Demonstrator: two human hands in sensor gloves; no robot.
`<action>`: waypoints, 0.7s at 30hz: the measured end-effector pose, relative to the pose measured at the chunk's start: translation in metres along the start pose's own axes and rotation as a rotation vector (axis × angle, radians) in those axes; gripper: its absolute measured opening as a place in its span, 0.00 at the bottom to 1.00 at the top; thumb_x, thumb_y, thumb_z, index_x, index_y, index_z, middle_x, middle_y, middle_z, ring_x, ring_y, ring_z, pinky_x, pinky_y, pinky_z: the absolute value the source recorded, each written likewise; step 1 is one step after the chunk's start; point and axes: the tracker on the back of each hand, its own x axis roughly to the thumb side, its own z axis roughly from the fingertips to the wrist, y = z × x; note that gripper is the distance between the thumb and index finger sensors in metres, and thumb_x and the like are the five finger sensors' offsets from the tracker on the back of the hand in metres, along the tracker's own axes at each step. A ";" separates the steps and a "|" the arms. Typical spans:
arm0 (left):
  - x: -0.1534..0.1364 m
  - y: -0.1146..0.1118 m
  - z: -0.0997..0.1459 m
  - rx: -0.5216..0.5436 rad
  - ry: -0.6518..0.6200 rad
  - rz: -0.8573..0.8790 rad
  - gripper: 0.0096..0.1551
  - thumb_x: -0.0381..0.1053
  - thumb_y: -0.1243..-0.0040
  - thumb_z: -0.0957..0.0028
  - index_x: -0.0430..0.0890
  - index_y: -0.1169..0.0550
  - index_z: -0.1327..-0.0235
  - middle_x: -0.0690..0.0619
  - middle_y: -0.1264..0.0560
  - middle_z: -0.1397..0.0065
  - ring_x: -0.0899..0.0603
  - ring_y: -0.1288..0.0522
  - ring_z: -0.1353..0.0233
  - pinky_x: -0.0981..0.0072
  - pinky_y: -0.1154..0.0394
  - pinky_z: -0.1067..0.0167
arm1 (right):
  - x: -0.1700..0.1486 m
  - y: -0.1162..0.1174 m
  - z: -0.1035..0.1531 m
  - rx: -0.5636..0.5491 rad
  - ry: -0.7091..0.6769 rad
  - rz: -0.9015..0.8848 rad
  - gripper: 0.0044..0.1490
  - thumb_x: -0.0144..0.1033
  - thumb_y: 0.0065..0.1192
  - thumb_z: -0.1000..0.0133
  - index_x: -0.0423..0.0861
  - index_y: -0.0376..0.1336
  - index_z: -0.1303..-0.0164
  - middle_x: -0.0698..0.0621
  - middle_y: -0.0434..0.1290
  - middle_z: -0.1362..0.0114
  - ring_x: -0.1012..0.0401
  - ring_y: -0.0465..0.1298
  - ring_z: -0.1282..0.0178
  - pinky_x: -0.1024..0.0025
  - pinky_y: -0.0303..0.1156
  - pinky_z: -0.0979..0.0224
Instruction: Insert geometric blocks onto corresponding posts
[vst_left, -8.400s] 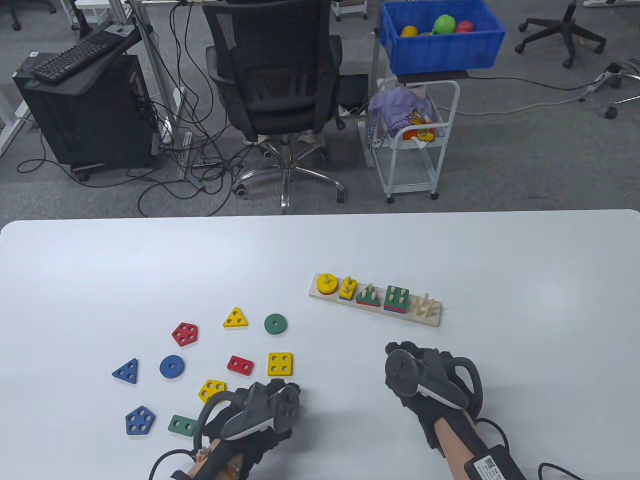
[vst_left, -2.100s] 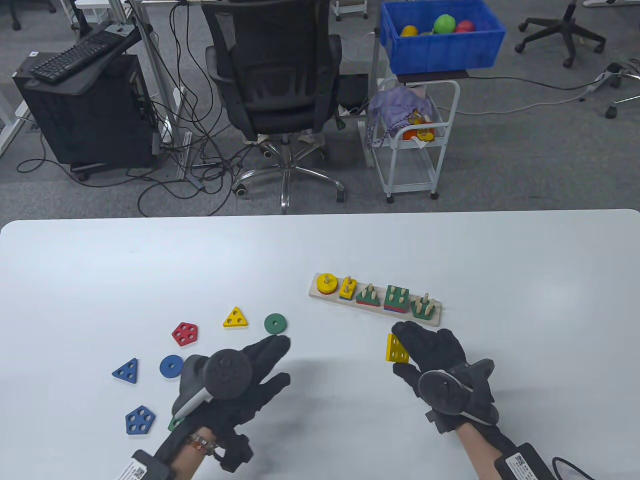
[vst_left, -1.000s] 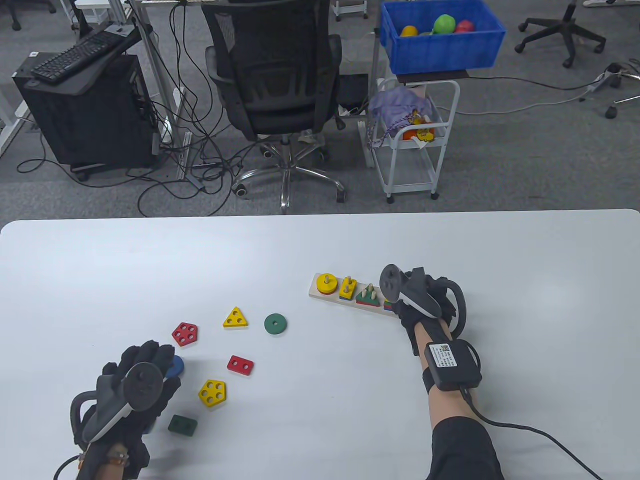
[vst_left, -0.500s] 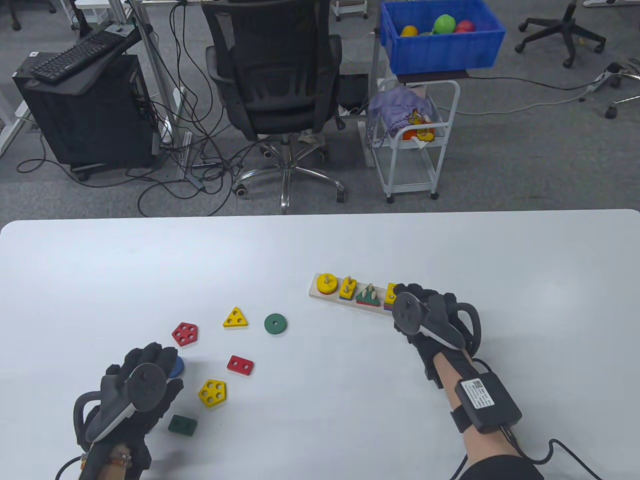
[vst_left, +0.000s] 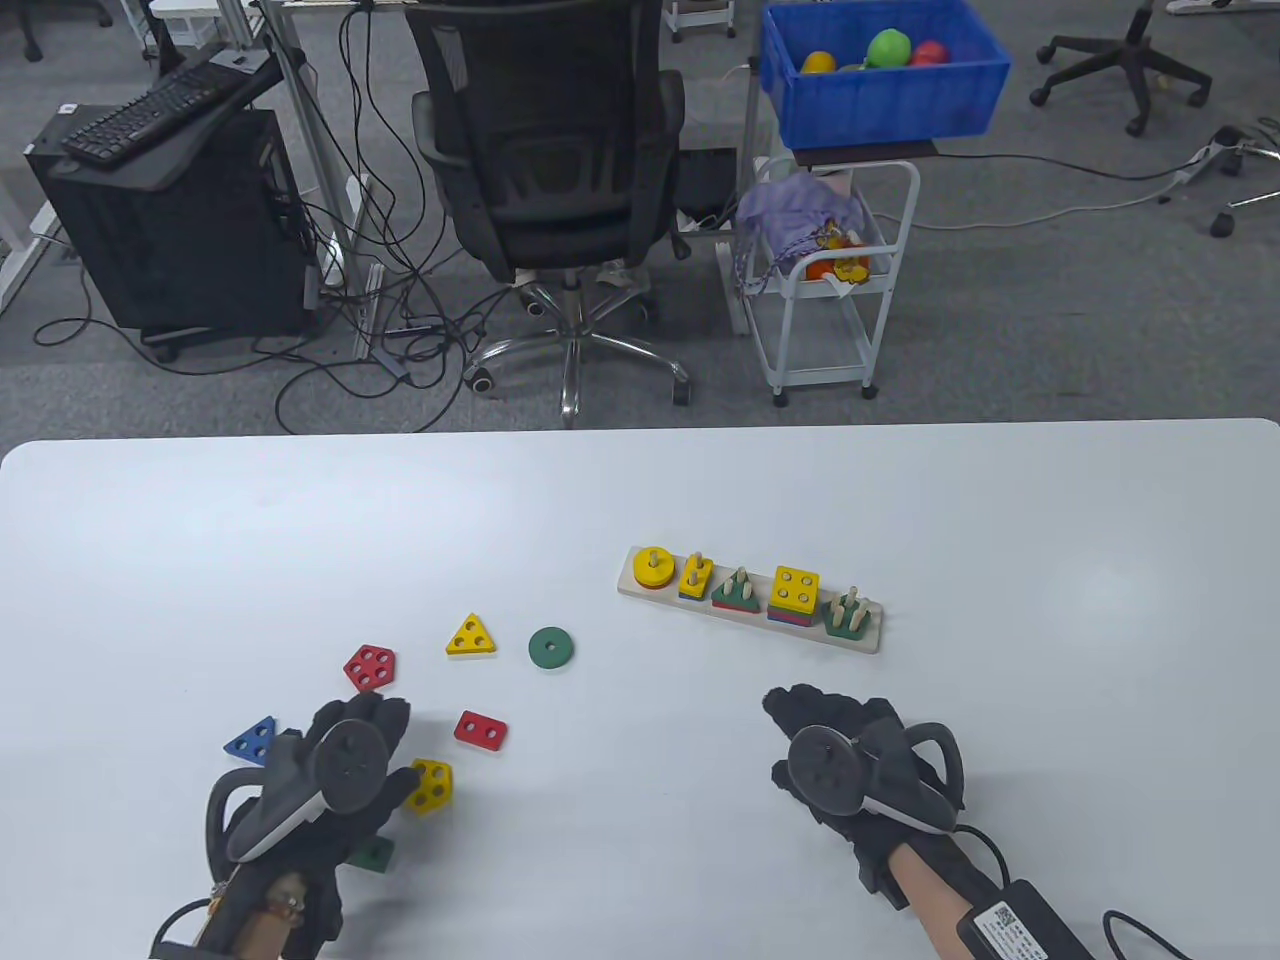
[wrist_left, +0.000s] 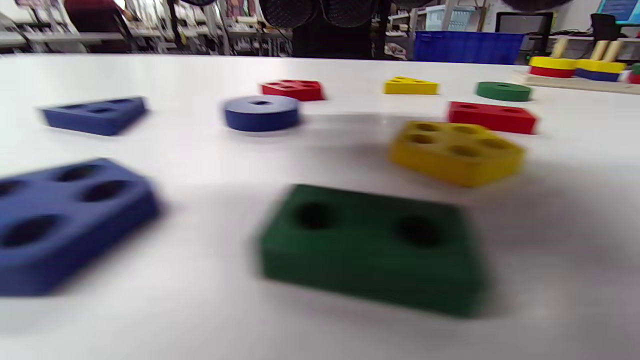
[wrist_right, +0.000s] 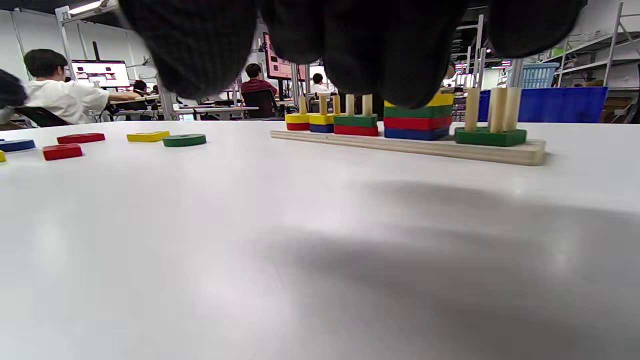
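Note:
The wooden peg board (vst_left: 628, 588) lies right of the table's centre, and also shows in the right wrist view (wrist_right: 410, 146). A yellow square block (vst_left: 796, 588) tops the stack on the four posts. A green pentagon (vst_left: 845, 620) sits on the rightmost posts. My right hand (vst_left: 800, 715) is empty, near the front edge, apart from the board; its fingers (wrist_right: 390, 50) hang loosely curled. My left hand (vst_left: 385, 745) holds nothing and hovers among the loose blocks, beside the yellow pentagon (vst_left: 432, 786) and over the blue disc (wrist_left: 261, 112). The green rectangle (wrist_left: 370, 247) lies just below it.
Loose on the table's left are a blue triangle (vst_left: 252, 742), red pentagon (vst_left: 369, 668), yellow triangle (vst_left: 470, 637), green disc (vst_left: 551, 648), red rectangle (vst_left: 481, 730) and blue pentagon (wrist_left: 65, 220). An office chair (vst_left: 550, 150) stands behind the table.
My right hand let go of the yellow square on the four-post stack and drew back toward the front edge. My left hand moved right, over the blue disc and blue pentagon.

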 end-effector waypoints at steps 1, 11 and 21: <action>0.012 0.003 -0.006 -0.028 -0.017 0.019 0.43 0.69 0.49 0.47 0.62 0.45 0.18 0.56 0.47 0.09 0.42 0.45 0.10 0.35 0.47 0.20 | 0.001 -0.001 0.000 0.003 -0.008 -0.008 0.42 0.51 0.64 0.50 0.49 0.56 0.26 0.43 0.66 0.23 0.44 0.72 0.27 0.32 0.64 0.30; 0.114 0.019 -0.110 -0.137 0.099 -0.049 0.42 0.62 0.42 0.47 0.63 0.45 0.20 0.58 0.45 0.11 0.46 0.39 0.14 0.39 0.46 0.19 | 0.011 0.012 0.002 0.085 -0.056 -0.021 0.42 0.51 0.63 0.49 0.48 0.57 0.26 0.43 0.67 0.23 0.44 0.72 0.28 0.31 0.63 0.30; 0.137 0.001 -0.153 -0.108 0.201 -0.296 0.38 0.60 0.38 0.50 0.65 0.38 0.25 0.62 0.37 0.15 0.52 0.32 0.17 0.42 0.44 0.18 | 0.019 0.020 0.001 0.122 -0.089 0.006 0.41 0.51 0.62 0.49 0.48 0.57 0.26 0.43 0.67 0.24 0.44 0.72 0.28 0.31 0.63 0.30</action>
